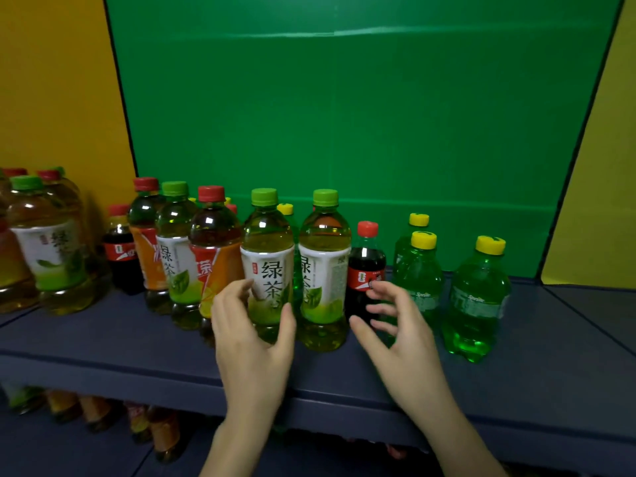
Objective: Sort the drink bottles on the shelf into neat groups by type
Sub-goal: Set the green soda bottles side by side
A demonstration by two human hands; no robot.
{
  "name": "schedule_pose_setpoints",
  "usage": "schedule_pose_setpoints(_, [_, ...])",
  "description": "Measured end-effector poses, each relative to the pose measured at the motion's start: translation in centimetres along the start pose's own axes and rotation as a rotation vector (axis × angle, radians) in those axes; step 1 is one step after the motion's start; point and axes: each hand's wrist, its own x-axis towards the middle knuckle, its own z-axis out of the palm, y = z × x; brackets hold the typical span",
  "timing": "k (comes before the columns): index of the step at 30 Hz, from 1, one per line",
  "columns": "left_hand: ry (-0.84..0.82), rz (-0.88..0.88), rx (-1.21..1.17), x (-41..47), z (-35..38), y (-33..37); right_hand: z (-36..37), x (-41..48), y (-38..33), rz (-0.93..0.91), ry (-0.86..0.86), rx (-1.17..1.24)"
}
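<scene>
Blue shelf (103,342): left hand (251,339) fingers curled, loosely cupping upright green tea bottle (267,266); right hand (395,325) spread wide, cola bottle (366,266) just beyond fingertips.

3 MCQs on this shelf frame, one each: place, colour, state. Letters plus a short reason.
1. Where does the cola bottle near the right hand stand?
A. Left of all the tea bottles
B. Between a green tea bottle and the Sprite bottles
C. On the lower shelf

2. What colour are the Sprite caps?
A. Yellow
B. Red
C. White

3. How is the left hand?
A. Flat on the shelf
B. Holding a cap
C. Fingers curled open around the front green tea bottle, not clearly closed

Key: 1 B, tea on its left and Sprite on its right. 2 A, yellow tops on the green bottles. 3 C, thumb and fingers flank the bottle's lower body.
</scene>
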Motion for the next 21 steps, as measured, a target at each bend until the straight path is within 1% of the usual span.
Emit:
schedule_pose_setpoints(5, [-0.100, -0.082, 0.038, 1.2, 0.1, -1.0, 2.9, 1.2, 0.6, 0.018, -0.032, -0.143])
schedule_pose_setpoints(10, [-0.169, -0.117, 0.039, 1.3, 0.4, -0.6, 4.5, 1.4, 0.7, 0.022, -0.068, -0.233])
schedule_pose_setpoints(15, [-0.227, -0.131, 0.044, 1.9, 0.9, -0.9, 5.3, 1.8, 0.7, 0.078, -0.094, -0.281])
schedule_pose_setpoints(21, [-0.254, -0.195, 0.055, 1.5, 1.1, -1.5, 4.5, 1.4, 0.4, 0.118, -0.158, -0.278])
